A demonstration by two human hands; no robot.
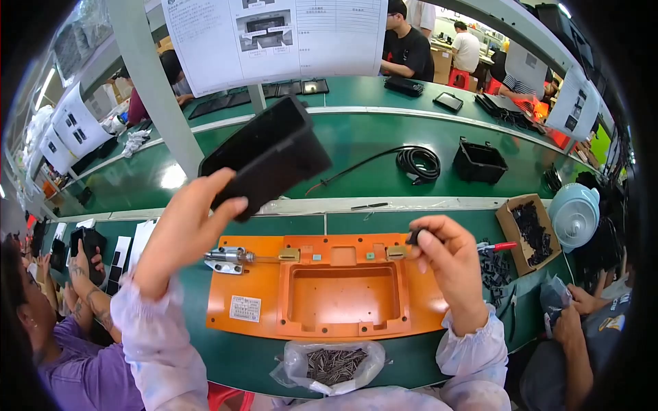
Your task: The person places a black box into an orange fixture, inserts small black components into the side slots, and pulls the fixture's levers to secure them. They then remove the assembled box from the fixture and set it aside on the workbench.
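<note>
My left hand (pixel 179 225) grips a black plastic box-shaped housing (pixel 284 161) by its lower left end, thumb against its side. The housing is raised and tilted above the bench. My right hand (pixel 447 264) pinches a small black plastic piece (pixel 414 236) between thumb and fingers, over the right part of an orange fixture (pixel 247 284). That fixture lies flat below both hands, with a rectangular recess in its middle. A metal toggle clamp (pixel 229 259) is mounted at its left end. In front of it, a clear plastic bag (pixel 373 363) holds many small metal pins or screws (pixel 334 365).
At the right stand a cardboard box (pixel 504 212) of black parts, a loose pile of black clips (pixel 495 267), a red marker (pixel 504 245) and a pale blue fan (pixel 574 216). Across the shelf lie a coiled cable (pixel 418 164) and another black housing (pixel 480 164). Co-workers sit on both sides.
</note>
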